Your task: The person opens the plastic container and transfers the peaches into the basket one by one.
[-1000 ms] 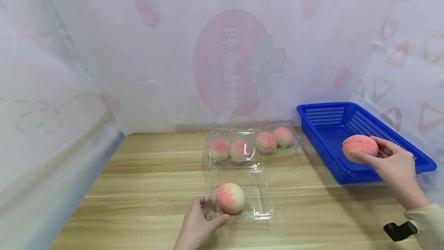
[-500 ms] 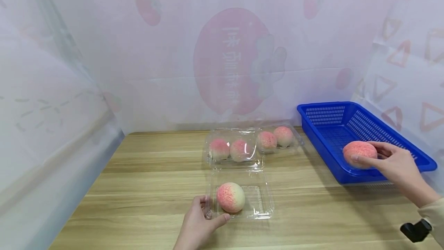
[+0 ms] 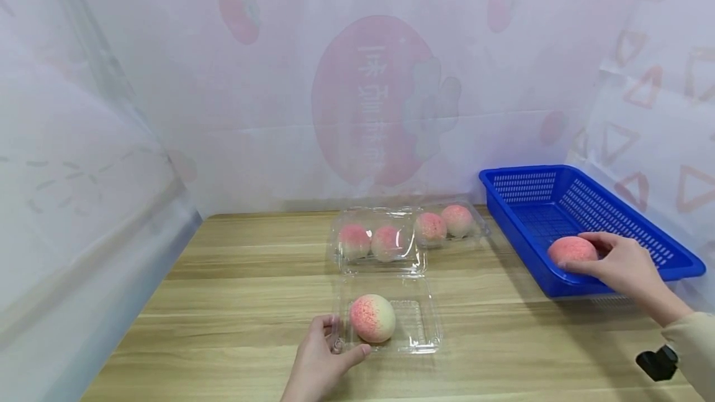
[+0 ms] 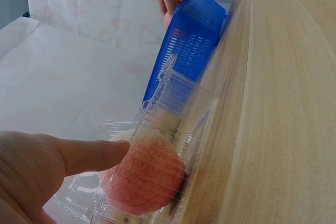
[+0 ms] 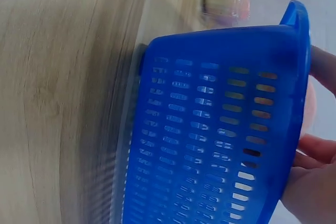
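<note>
In the head view, my right hand (image 3: 628, 268) grips a pink peach (image 3: 571, 249) low over the near end of a blue plastic basket (image 3: 519, 259), partly below its rim. The right wrist view shows the basket's slotted wall hiding most of that peach. My left hand (image 3: 321, 355) holds the front left corner of a clear plastic box (image 3: 414, 321), thumb along the front edge. Inside the box's left half sits a pink-and-cream peach (image 3: 372, 318). The left wrist view has the thumb (image 4: 97, 155) against the box's rim beside the peach.
Behind the box, pink-topped peaches (image 3: 386, 243) show through clear plastic. To their right lies another clear container (image 3: 477, 225) with two peaches (image 3: 430, 229). Printed white sheeting (image 3: 251, 110) walls the wooden table (image 3: 223, 303) at the back and sides.
My right hand has lowered the pink peach from above the basket's near rim to inside it. My left hand and the box have stayed in place.
</note>
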### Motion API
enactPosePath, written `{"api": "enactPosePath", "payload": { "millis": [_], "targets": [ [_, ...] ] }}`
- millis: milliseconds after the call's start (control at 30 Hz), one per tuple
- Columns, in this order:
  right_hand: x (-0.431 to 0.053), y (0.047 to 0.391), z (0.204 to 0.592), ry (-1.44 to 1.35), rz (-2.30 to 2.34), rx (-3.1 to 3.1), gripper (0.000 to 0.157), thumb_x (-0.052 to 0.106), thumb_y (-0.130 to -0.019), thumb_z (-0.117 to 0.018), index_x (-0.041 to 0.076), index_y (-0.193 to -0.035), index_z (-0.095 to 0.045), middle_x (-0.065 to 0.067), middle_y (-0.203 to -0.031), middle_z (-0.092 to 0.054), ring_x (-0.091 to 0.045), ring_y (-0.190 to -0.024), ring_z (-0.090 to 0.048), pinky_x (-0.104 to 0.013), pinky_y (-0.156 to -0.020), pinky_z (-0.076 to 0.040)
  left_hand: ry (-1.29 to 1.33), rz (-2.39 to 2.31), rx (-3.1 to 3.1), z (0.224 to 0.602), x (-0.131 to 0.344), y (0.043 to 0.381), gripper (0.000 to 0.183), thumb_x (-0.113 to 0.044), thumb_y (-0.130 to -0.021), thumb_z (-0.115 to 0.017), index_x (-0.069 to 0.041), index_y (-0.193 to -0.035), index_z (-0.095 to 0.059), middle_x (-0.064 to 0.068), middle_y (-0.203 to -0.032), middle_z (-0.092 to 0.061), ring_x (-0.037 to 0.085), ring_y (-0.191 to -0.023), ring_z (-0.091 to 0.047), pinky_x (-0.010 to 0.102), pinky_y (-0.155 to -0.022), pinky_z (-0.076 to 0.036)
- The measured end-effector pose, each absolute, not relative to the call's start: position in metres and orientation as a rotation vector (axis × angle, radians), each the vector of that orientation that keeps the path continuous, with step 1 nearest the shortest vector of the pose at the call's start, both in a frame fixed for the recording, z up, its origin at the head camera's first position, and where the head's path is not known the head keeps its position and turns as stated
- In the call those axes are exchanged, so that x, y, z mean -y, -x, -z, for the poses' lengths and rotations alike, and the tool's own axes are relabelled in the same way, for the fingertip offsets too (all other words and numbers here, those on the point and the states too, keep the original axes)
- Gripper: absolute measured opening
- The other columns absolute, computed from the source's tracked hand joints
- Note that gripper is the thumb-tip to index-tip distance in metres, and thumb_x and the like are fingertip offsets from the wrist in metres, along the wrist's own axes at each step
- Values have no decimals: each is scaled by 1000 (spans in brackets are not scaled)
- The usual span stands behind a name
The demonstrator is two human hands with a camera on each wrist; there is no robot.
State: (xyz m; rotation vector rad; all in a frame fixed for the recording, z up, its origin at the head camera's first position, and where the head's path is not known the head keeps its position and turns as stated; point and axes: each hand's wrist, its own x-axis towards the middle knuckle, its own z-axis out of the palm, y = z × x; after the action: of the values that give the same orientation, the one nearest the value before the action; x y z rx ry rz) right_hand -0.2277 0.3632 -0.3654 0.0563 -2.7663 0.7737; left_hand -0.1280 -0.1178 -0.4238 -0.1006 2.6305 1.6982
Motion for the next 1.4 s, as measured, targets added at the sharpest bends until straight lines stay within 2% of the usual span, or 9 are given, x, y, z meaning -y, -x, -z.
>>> {"api": "enactPosePath", "payload": {
  "millis": [167,400,600,733,867,1100,1233,1267,1400],
  "targets": [
    [-363,229,367,-88,-718,2741,76,51,-61,-76,-1,-114,-55,-20,-94,-61,-30,-79,-55,-31,-52,-45,97,-1710,-2625,423,117,128,85,-38,-60,-81,5,-120,-39,28,-121,-45,38,-106,-49,45,-85,-44],
    [-365,234,367,-190,-672,2785,72,48,-64,-76,-3,-111,-57,-17,-91,-62,-24,-72,-55,-29,-50,-44,105,-1719,-2610,422,118,128,84,-38,-60,-81,4,-120,-39,27,-121,-45,38,-109,-47,45,-87,-42],
    [-367,242,368,-297,-592,2867,56,47,-67,-74,1,-98,-65,-9,-86,-65,-29,-77,-58,-40,-61,-48,96,-1738,-2587,423,117,127,86,-37,-60,-81,6,-121,-37,29,-121,-44,40,-106,-48,45,-84,-45],
    [-368,243,366,-329,-578,2904,54,48,-68,-72,2,-95,-66,-6,-84,-65,-29,-79,-59,-45,-65,-47,93,-1753,-2580,422,116,126,86,-36,-60,-81,6,-121,-37,29,-121,-44,41,-106,-48,45,-84,-44],
    [-367,236,358,-290,-604,2879,55,47,-70,-71,0,-98,-65,-9,-87,-65,-29,-81,-60,-43,-65,-49,88,-1749,-2580,421,116,125,87,-37,-60,-81,7,-121,-37,29,-120,-44,41,-106,-48,45,-84,-45],
    [-355,225,335,-235,-662,2771,45,43,-75,-68,4,-96,-65,-6,-85,-66,-19,-73,-60,-22,-54,-47,90,-1747,-2571,421,117,125,87,-38,-61,-80,6,-121,-37,28,-120,-44,41,-106,-48,45,-83,-46],
    [-344,218,325,-207,-666,2741,44,45,-75,-68,7,-98,-64,-7,-88,-65,-19,-76,-61,-20,-55,-47,101,-1752,-2569,421,118,125,86,-38,-61,-80,6,-121,-37,27,-120,-44,41,-107,-48,45,-83,-45],
    [-342,216,324,-205,-664,2727,43,44,-75,-68,8,-99,-64,-7,-89,-65,-22,-77,-61,-21,-55,-47,101,-1754,-2568,421,118,125,85,-38,-61,-80,6,-121,-37,27,-120,-44,41,-107,-48,45,-83,-45],
    [-333,210,320,-211,-646,2653,44,41,-76,-68,6,-103,-62,-15,-96,-63,-34,-86,-58,-42,-65,-49,91,-1760,-2563,421,118,126,85,-38,-61,-80,6,-120,-38,26,-120,-45,40,-106,-48,44,-83,-46]
  ]
}}
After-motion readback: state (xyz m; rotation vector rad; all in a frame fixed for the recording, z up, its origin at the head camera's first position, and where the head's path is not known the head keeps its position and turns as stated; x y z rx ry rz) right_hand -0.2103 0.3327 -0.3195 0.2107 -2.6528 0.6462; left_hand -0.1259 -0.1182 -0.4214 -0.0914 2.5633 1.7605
